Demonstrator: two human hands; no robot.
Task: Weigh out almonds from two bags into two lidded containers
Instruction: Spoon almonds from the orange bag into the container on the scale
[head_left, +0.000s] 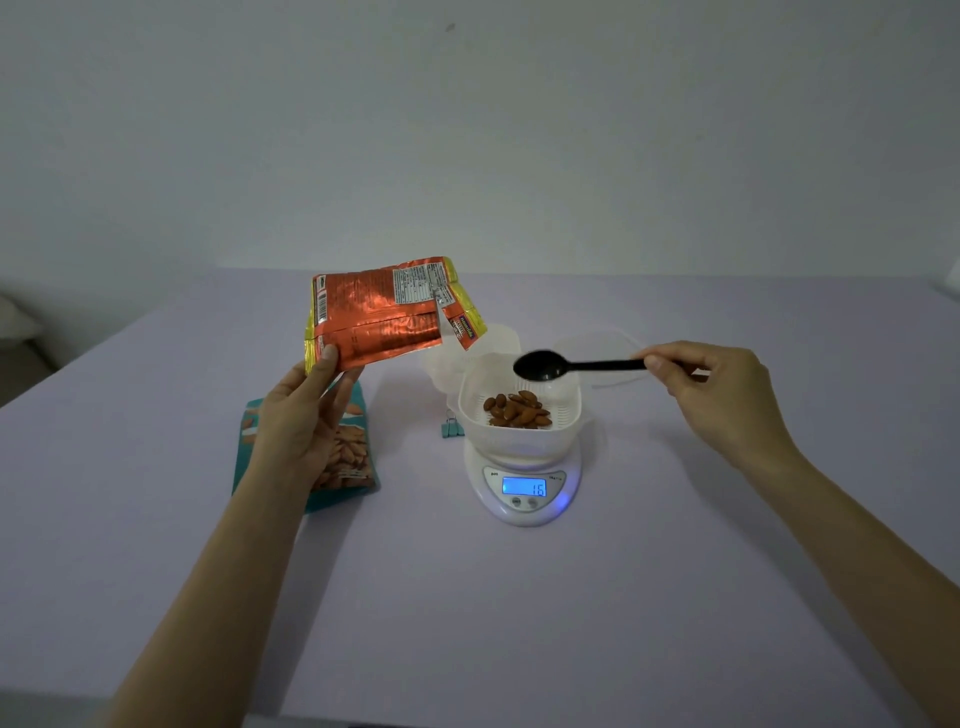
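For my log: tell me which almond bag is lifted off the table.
The shiny orange bag, held by its lower corner in the left hand. The teal bag lies flat on the table under that hand.

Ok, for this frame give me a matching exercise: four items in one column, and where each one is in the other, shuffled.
1. orange bag
2. teal bag
3. black spoon
4. almonds

A. in the white bowl on the scale
B. pinched by the right hand
C. lying on the table
D. held up by the left hand

Pairs: 1-D, 2-C, 3-B, 4-A.
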